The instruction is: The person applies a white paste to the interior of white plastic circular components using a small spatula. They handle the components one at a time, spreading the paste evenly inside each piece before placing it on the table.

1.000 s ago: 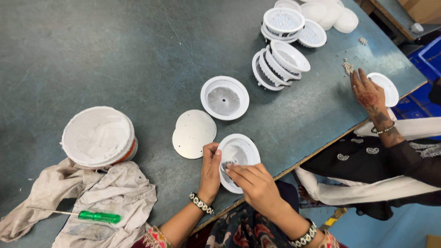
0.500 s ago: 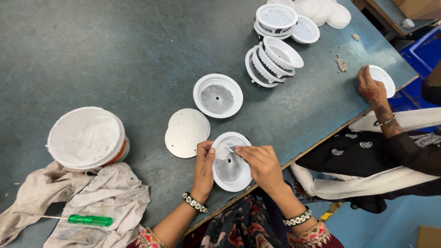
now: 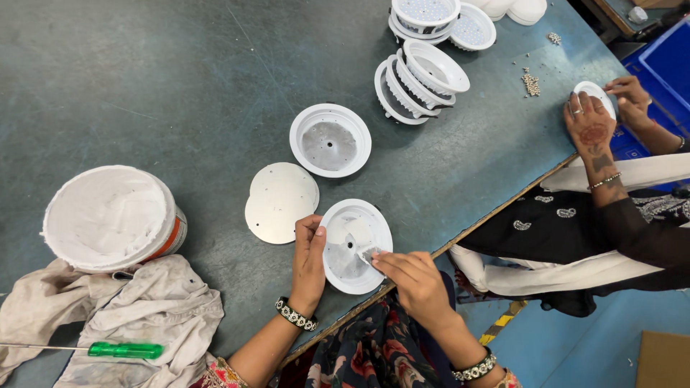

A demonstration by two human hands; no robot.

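On the grey-green tabletop (image 3: pixel 144 79) stand, from largest to smallest, a white-caked bucket (image 3: pixel 108 219) above a rumpled cloth (image 3: pixel 136 316), a flat metal disc (image 3: pixel 282 201), and an empty white housing (image 3: pixel 330 140) behind it. The housing (image 3: pixel 356 246) in hand lies at the near edge, just right of the disc; the left hand (image 3: pixel 309 262) steadies its rim, fingers curled against it. The right hand (image 3: pixel 413 284) pinches what seems a small scraper (image 3: pixel 368 253) inside the housing, and a green screwdriver (image 3: pixel 123 350) lies on the cloth.
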